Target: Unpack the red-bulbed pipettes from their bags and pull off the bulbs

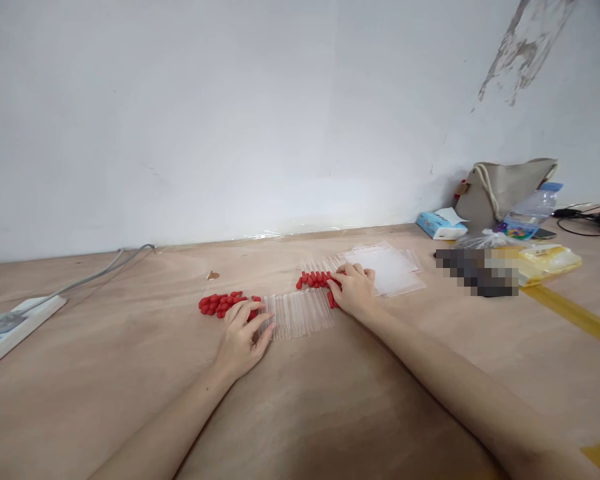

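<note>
A row of clear plastic tubes [300, 312] lies flat on the wooden table [330, 400], some capped in red. My left hand [243, 333] rests at the row's left end with its fingers spread, touching a pile of loose red caps [220, 303]. My right hand [353, 288] lies on the row's right end with curled fingers pressing on the red-capped tubes [316, 279]. What sits under its fingers is hidden.
A stack of clear plastic bags [387, 267] lies right of my right hand. Further right are a blue tissue box [440, 225], a beige drawstring bag [505, 190], a plastic bottle [533, 210] and yellow packets [547, 260]. A white power strip [20, 320] with its cable is at far left.
</note>
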Demonstrator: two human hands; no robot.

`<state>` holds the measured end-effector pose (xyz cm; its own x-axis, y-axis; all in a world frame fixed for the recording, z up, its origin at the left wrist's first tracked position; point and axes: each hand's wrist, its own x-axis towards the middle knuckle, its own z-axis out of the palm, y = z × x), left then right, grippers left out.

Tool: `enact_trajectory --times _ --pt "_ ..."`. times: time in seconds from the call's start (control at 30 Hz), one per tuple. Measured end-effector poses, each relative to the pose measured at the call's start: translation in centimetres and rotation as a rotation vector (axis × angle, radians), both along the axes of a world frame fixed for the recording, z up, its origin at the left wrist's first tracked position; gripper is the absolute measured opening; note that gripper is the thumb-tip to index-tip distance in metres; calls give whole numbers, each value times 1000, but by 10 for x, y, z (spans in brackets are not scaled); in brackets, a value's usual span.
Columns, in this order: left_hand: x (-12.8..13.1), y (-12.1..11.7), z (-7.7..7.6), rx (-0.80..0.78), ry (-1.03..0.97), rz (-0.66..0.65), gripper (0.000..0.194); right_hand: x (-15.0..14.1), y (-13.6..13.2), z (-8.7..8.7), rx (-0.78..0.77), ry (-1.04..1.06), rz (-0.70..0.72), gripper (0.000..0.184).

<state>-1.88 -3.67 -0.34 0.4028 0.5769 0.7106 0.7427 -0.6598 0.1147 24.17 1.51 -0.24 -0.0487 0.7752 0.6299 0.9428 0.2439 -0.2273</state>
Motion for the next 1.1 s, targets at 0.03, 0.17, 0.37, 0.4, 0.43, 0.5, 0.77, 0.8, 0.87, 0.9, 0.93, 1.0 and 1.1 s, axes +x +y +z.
enact_trajectory --times 0.03,0.17,0.37,0.4,0.43,0.5,0.77,0.8,0.87,0.9,0.93,1.0,1.1 --pt "0 0 0 -1 -2 -4 14 0 0 -1 9 22 -6 21" --pt "-1 2 -1 3 -8 -18 21 2 -6 1 61 216 -41 20" --pt "4 -5 3 121 23 11 46 5 -45 3 39 212 271 20" --pt "5 -6 4 148 41 7 46 5 -51 1 38 183 325 20" --pt "7 -8 4 168 63 1 46 4 -56 -1 38 158 372 20" --pt "12 -12 4 192 111 -13 42 2 -62 -5 35 117 448 20" --pt "22 -16 1 133 174 -53 15 -3 -66 -6 -30 59 564 22" --pt "23 -16 1 125 169 -53 14 -5 -67 -6 -26 56 559 20" --pt "25 -16 2 117 165 -59 12 -8 -68 -5 -3 40 547 21" --pt "26 -17 2 117 166 -66 12 -10 -68 -6 14 24 543 22" --pt "26 -17 2 117 168 -73 12 -13 -68 -7 34 6 540 23" --pt "27 -17 2 112 177 -87 12 -16 -67 -9 72 -28 534 20" --pt "27 -17 1 103 191 -109 12 -17 -68 -10 108 -52 527 16"
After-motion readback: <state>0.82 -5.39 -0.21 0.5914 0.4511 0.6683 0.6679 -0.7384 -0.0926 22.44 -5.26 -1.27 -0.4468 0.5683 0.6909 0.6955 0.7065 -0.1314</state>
